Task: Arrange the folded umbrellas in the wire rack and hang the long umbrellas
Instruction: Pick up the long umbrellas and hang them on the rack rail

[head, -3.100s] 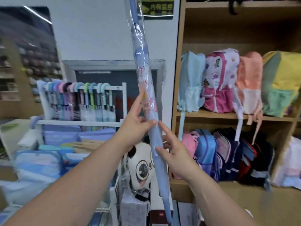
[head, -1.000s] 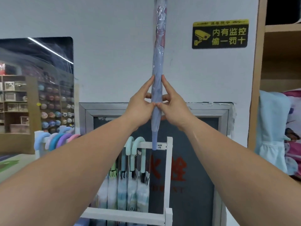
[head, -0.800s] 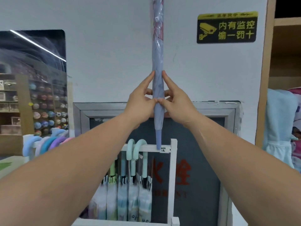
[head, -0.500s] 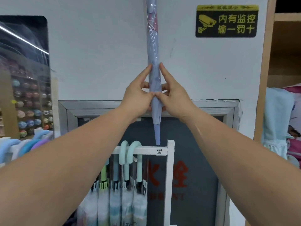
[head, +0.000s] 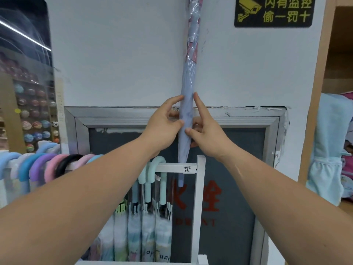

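The left grip [head: 162, 127] and right grip [head: 207, 134] are pinching the blue long umbrella [head: 188, 83] upright, its tip sitting behind the white rail [head: 177, 167], likely steadying it so the unseen handle can hook right of the hung umbrellas [head: 152, 171].

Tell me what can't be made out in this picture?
Head view, long umbrella: upper end cut off by the top edge.
Head view, rail label: writing too small to read.
Head view, hanging umbrellas: lower ends cut off by the bottom edge.
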Demonstrator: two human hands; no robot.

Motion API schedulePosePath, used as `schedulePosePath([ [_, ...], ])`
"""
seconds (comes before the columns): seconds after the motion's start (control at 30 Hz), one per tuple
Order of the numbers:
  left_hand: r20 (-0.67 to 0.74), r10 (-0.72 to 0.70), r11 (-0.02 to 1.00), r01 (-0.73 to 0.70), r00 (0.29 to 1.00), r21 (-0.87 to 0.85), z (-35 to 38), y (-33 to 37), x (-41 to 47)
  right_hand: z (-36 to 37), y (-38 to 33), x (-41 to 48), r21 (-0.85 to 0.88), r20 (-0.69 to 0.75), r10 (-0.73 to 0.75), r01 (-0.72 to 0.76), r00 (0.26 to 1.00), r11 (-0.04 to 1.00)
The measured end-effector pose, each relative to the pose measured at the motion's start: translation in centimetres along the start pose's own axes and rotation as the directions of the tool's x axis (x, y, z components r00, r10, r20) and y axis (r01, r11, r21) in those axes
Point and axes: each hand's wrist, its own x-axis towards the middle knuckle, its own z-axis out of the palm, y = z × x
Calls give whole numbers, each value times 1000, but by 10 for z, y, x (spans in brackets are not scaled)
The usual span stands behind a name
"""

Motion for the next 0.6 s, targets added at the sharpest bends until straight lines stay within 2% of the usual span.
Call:
schedulePosePath([
  [0.2,19,102,969,-104,995,226,2,7,4,-6,2,-5,-6,9,42,-42,999,999],
  [0.27,34,102,961,-108,994,255,1,12,5,-6,4,-11,-48,35,45,-44,998,998],
  [0.43,88,87,989,-97,992,114,5,20,12,0,10,-25,-79,48,88,-84,995,993],
  [0.6,42,61,993,-65,997,100,5,20,15,1,15,-32,-153,72,107,-95,992,984],
])
